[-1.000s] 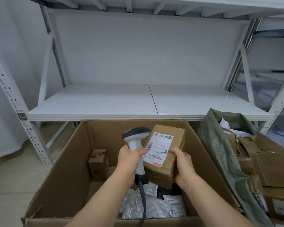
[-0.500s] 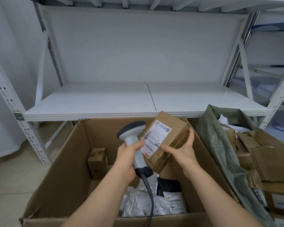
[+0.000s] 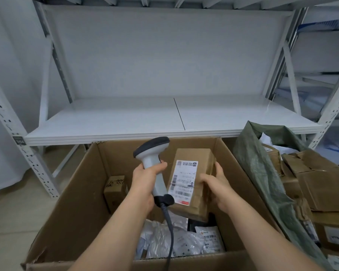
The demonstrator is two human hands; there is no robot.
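Rotated back from its tilt, the brown parcel (image 3: pixel 202 159) stands nearly upright over the large carton (image 3: pixel 70 202), white barcode label (image 3: pixel 183 182) facing the camera, the right hand (image 3: pixel 217 190) gripping its right side. The left hand (image 3: pixel 145 184) grips the scanner (image 3: pixel 152 153) just beside the parcel's left edge; carton walls flank both, the shelf (image 3: pixel 125 122) edge lies ahead.

The single head-worn camera looked forward and down from close above both forearms into the open carton (image 3: pixel 70 192), its wide angle also taking in the white shelf (image 3: pixel 110 122) beyond.
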